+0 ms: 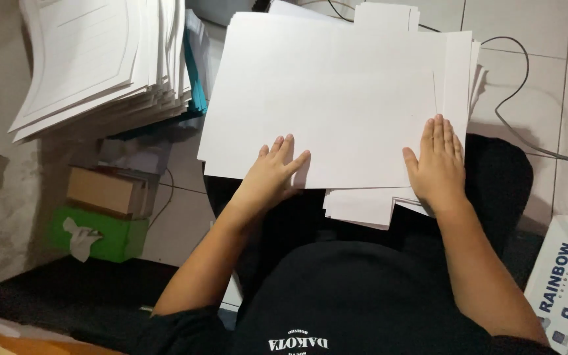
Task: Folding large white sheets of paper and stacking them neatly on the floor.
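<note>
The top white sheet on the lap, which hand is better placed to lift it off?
Probably the right hand: it lies flat by the top white sheet's right edge, while the left hand rests at its lower edge, further from a corner.

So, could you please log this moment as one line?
left hand: flat on white sheet | right hand: flat on sheet's right edge | paper stack: left

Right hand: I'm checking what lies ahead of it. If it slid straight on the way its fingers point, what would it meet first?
The right hand lies flat on the white sheets, fingers pointing away from the body. Sliding on, it would probably cross more bare paper, then the stack's far edge; nothing else shows.
</note>
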